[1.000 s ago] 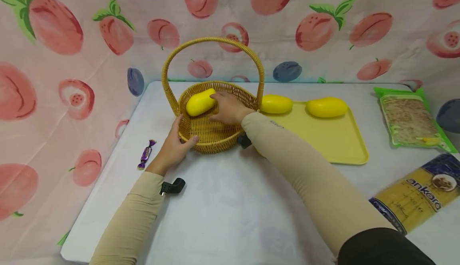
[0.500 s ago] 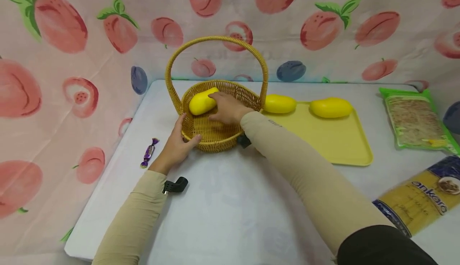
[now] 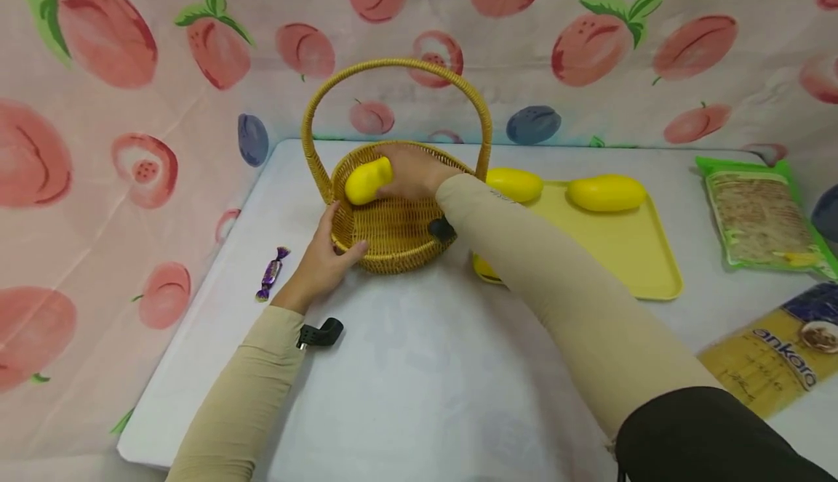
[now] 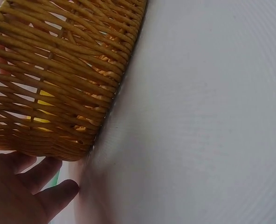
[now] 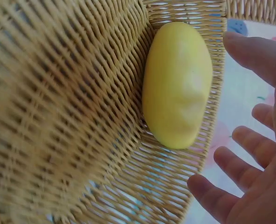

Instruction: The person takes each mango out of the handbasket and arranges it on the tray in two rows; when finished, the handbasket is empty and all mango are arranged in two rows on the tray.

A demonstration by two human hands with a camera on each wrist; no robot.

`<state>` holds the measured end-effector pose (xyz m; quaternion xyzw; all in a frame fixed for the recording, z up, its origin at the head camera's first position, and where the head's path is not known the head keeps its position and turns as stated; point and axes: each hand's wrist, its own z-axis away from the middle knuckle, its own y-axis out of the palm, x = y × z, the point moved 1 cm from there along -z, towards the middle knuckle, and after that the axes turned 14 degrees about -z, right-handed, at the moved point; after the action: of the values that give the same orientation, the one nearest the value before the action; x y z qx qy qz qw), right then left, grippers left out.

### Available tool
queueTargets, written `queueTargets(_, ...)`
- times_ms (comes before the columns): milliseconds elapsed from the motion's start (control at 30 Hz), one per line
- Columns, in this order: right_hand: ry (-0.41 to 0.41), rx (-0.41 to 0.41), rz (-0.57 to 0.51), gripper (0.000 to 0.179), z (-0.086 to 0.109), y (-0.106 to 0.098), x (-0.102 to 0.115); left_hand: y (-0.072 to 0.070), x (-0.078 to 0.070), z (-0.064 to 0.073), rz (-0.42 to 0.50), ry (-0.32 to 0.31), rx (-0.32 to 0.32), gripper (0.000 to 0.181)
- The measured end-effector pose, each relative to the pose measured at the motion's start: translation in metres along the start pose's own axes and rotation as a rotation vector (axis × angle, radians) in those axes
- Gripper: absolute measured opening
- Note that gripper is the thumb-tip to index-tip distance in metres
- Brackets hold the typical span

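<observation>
A yellow, smooth, mango-like fruit lies at the left inside the wicker basket. My right hand reaches in under the tall handle and overlaps the fruit's right end in the head view. From the right wrist, the fruit sits against the woven wall, and the spread fingers of the right hand show apart from it. My left hand rests on the basket's near left side, thumb along the rim. In the left wrist view, its fingers lie loosely by the basket's outer wall.
Right of the basket is a yellow tray with two similar fruits, one at its left and one at its back right. A purple-wrapped candy lies left. A green-edged packet and a pasta bag lie far right.
My right hand has moved farther back within the basket and turned, its fingers now beyond the fruit's right end. The left hand stays at the basket. The head view has shifted slightly.
</observation>
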<state>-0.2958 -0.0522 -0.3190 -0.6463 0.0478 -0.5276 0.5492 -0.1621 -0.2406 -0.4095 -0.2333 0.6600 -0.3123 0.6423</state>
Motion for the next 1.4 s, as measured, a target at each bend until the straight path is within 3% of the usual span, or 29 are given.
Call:
queueTargets(267,-0.033,0.019,-0.053,0.082,-0.016,0.013,0.001,0.000,-0.001,0.000,-0.004,-0.008,0.008,0.092)
queueTargets(433,-0.004,0.066,-0.080,0.084,-0.022,0.019,0.003,-0.001,0.000,0.000,0.004,-0.014,-0.002,0.092)
queueTargets(767,0.042,0.036,0.022,0.076,-0.024,0.017,0.001,-0.001,-0.001,0.001,-0.010,-0.032,-0.005,0.093)
queueTargets(1000,0.058,0.049,-0.001,0.078,-0.021,0.017,-0.002,0.000,-0.002,0.002,-0.002,-0.031,-0.003,0.092)
queueTargets(1267,0.008,0.072,-0.008,0.069,-0.022,0.017,0.000,-0.001,-0.002,0.003,-0.016,-0.025,-0.013,0.091)
queueTargets(1400,-0.011,0.087,0.038,0.067,-0.022,0.017,0.002,-0.001,-0.003,0.002,-0.013,-0.008,-0.026,0.091)
